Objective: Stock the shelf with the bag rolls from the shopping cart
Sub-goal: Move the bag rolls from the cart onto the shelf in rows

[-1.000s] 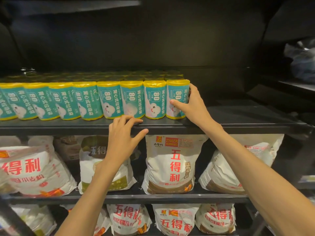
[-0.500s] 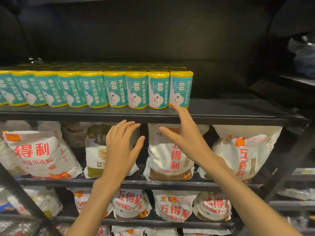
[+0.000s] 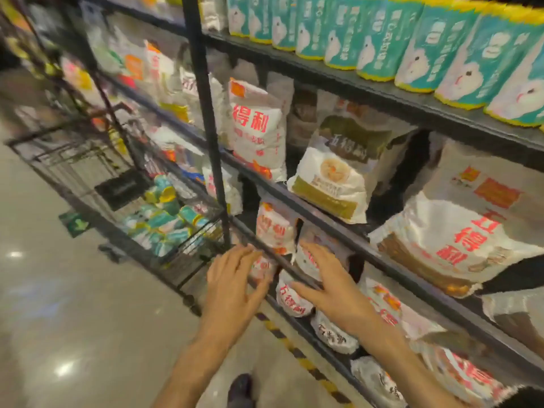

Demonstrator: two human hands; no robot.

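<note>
**Both hands empty, held between shelf and cart**

The person stands at a dark metal shelf unit (image 3: 206, 113), head turned left along the aisle. The view is motion-blurred.

Left hand (image 3: 232, 278): fingers straight and loosely spread, palm down, holding nothing. It hangs in front of the lower shelves, near the cart's closest corner.

Right hand (image 3: 329, 281): fingers straight and fanned out, thumb out to the left, also holding nothing. It sits just beside the left hand, in front of the white flour bags (image 3: 294, 298) on the low shelves. Whether it touches a bag, I cannot tell.

Bag rolls on the shelf (image 3: 382, 42): a row of teal rolls with yellow ends stands upright, side by side, along the front of the top shelf at upper right.

Bag rolls in the cart (image 3: 164, 219): a heap of the same teal-and-yellow rolls lies on its sides in the black wire shopping cart (image 3: 73, 169), which stands on the glossy floor (image 3: 73, 319) left of the shelf, close against it.

Large white flour sacks with red lettering (image 3: 259, 128) fill the middle shelves. A dark shoe (image 3: 241, 390) shows at the bottom edge.
</note>
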